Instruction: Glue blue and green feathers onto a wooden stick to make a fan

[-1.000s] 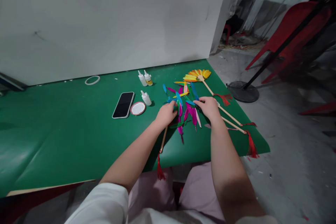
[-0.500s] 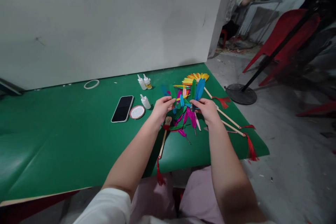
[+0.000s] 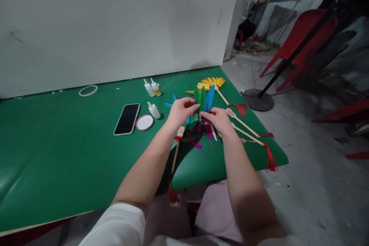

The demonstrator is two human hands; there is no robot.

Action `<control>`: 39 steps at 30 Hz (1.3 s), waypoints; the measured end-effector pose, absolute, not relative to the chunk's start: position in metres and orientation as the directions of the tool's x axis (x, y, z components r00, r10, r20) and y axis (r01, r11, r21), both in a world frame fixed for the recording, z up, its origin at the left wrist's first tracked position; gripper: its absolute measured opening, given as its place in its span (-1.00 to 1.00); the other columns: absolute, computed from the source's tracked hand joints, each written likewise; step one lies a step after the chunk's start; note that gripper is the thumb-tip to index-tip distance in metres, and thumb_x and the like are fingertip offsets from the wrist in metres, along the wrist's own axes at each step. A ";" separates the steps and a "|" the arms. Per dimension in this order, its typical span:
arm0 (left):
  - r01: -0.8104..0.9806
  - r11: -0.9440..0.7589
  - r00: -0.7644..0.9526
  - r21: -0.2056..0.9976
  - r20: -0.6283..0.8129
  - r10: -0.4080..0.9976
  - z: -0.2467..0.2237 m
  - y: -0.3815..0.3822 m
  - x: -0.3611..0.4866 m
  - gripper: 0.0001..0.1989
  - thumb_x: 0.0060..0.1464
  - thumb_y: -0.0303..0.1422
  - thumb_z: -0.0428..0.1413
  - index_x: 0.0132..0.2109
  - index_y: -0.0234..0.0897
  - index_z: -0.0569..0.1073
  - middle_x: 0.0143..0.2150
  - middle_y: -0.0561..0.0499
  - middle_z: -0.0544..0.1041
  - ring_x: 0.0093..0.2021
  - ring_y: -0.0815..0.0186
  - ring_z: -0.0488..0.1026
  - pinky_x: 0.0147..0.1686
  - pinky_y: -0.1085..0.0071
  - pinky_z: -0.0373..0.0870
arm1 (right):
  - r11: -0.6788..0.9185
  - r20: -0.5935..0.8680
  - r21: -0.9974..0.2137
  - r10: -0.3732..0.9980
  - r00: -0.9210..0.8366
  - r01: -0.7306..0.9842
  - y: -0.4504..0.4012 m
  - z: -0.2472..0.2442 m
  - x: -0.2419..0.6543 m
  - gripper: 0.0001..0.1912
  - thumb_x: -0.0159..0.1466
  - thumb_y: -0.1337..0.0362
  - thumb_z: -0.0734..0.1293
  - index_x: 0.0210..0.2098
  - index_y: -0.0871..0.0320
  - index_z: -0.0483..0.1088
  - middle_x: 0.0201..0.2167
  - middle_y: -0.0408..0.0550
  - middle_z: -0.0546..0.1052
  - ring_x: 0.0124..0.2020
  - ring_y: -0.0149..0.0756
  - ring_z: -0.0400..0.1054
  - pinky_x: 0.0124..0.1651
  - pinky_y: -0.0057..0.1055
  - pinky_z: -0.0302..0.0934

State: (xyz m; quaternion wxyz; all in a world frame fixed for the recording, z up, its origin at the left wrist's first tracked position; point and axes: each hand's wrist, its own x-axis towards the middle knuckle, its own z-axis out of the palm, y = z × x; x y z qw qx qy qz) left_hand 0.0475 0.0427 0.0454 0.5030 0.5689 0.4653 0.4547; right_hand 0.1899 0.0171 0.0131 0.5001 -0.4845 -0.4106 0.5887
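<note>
Between the fingertips of my left hand (image 3: 182,112) a green feather (image 3: 197,95) stands upright. My right hand (image 3: 215,120) pinches a blue feather (image 3: 210,98) together with another green feather (image 3: 203,97). Both hands are closed and nearly touch over a heap of loose feathers in magenta, blue and green, where a magenta feather (image 3: 208,130) sticks out. A wooden fan handle (image 3: 175,157) with a red tassel lies below my left hand. Right of my right hand lie two more wooden handles (image 3: 246,126) with red tassels. The lower ends of the held feathers are hidden by my fingers.
A yellow-orange feather fan (image 3: 211,83) lies behind the hands. Small white glue bottles (image 3: 153,110), a round lid (image 3: 144,122), a phone (image 3: 127,119) and a white ring (image 3: 88,90) are on the green table (image 3: 72,142). A white panel (image 3: 115,27) borders its back. Someone sits at the far right.
My left hand has moved right with its green feather, bringing it beside the feathers in my right hand. The whole view has shifted slightly.
</note>
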 end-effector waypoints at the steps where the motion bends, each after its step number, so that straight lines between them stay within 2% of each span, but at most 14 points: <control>1: 0.081 -0.067 0.153 0.994 0.054 0.987 0.045 0.042 0.048 -0.77 -0.22 -0.30 0.23 -0.44 -0.35 0.38 -0.56 0.12 0.37 -0.56 0.46 0.32 -0.51 0.47 0.37 | -0.148 -0.145 -0.972 0.989 -0.034 -0.180 0.016 0.013 0.190 -0.75 -0.10 0.17 0.46 -0.51 0.21 0.43 -0.56 -0.15 0.50 -0.56 -0.45 0.35 -0.48 -0.50 0.28; 8: 0.122 -0.088 0.153 0.989 0.069 0.986 0.045 0.042 0.048 -0.79 -0.20 -0.31 0.21 -0.46 -0.34 0.36 -0.58 0.12 0.35 -0.58 0.45 0.31 -0.54 0.47 0.33 | -0.051 -0.050 -0.999 0.998 -0.045 -0.011 0.016 0.014 0.189 -0.71 -0.09 0.12 0.44 -0.57 0.20 0.34 -0.66 -0.20 0.39 -0.60 -0.43 0.28 -0.53 -0.47 0.17; 14: 0.141 -0.103 0.170 0.985 0.078 0.982 0.046 0.042 0.047 -0.80 -0.19 -0.32 0.20 -0.46 -0.35 0.37 -0.58 0.12 0.35 -0.58 0.46 0.30 -0.55 0.48 0.31 | 0.017 0.012 -0.995 0.999 -0.048 0.094 0.016 0.013 0.190 -0.71 -0.07 0.12 0.42 -0.56 0.22 0.35 -0.64 -0.21 0.38 -0.59 -0.45 0.22 -0.52 -0.49 0.06; 20: 0.079 -0.043 0.117 0.996 0.034 0.993 0.044 0.043 0.048 -0.71 -0.24 -0.32 0.23 -0.32 -0.36 0.40 -0.51 0.10 0.38 -0.52 0.43 0.34 -0.55 0.47 0.35 | -0.025 -0.024 -1.000 0.997 -0.073 -0.016 0.016 0.011 0.189 -0.70 -0.06 0.14 0.42 -0.43 0.24 0.43 -0.58 -0.17 0.43 -0.57 -0.46 0.21 -0.49 -0.49 0.07; 28: 0.112 -0.069 0.149 0.991 0.052 0.988 0.044 0.041 0.050 -0.75 -0.22 -0.31 0.24 -0.38 -0.35 0.40 -0.52 0.10 0.38 -0.52 0.43 0.32 -0.53 0.48 0.35 | -0.076 -0.070 -0.995 0.994 -0.087 -0.071 0.013 0.014 0.187 -0.70 -0.08 0.15 0.43 -0.44 0.25 0.43 -0.61 -0.19 0.42 -0.61 -0.49 0.20 -0.54 -0.52 0.08; 32: 0.133 -0.092 0.198 0.987 0.064 0.978 0.045 0.039 0.048 -0.68 -0.09 -0.25 0.17 -0.19 -0.35 0.44 -0.40 0.01 0.47 -0.40 0.35 0.42 -0.47 0.46 0.39 | -0.078 -0.078 -0.990 0.997 -0.004 -0.114 0.015 0.016 0.198 -0.70 -0.12 0.17 0.46 -0.46 0.23 0.43 -0.58 -0.16 0.47 -0.59 -0.45 0.28 -0.53 -0.50 0.18; 34: 0.309 -0.187 0.240 0.932 0.114 0.964 0.042 0.041 0.046 -0.65 0.07 -0.21 0.03 -0.07 -0.36 0.40 -0.30 -0.07 0.51 -0.30 0.31 0.45 -0.40 0.44 0.40 | -0.070 -0.100 -0.978 0.984 0.146 -0.199 0.017 0.017 0.211 -0.70 -0.13 0.18 0.46 -0.46 0.22 0.42 -0.52 -0.11 0.52 -0.55 -0.41 0.35 -0.50 -0.47 0.25; 36: 0.535 -0.302 0.295 0.789 0.161 0.942 0.035 0.045 0.046 -0.65 0.15 -0.24 -0.06 -0.05 -0.38 0.39 -0.24 -0.12 0.52 -0.26 0.30 0.46 -0.32 0.41 0.40 | -0.018 -0.120 -0.956 0.935 0.334 -0.293 0.020 0.019 0.226 -0.71 -0.11 0.15 0.45 -0.48 0.21 0.38 -0.50 -0.08 0.54 -0.57 -0.41 0.36 -0.53 -0.47 0.26; 39: 0.678 -0.433 0.412 0.595 0.180 0.893 0.021 0.055 0.056 -0.73 0.10 -0.33 0.01 -0.09 -0.35 0.45 -0.16 -0.13 0.51 -0.16 0.24 0.43 -0.12 0.31 0.33 | 0.117 -0.085 -0.920 0.873 0.480 -0.375 0.020 0.020 0.243 -0.71 -0.09 0.15 0.44 -0.47 0.20 0.36 -0.50 -0.10 0.53 -0.54 -0.42 0.37 -0.49 -0.48 0.30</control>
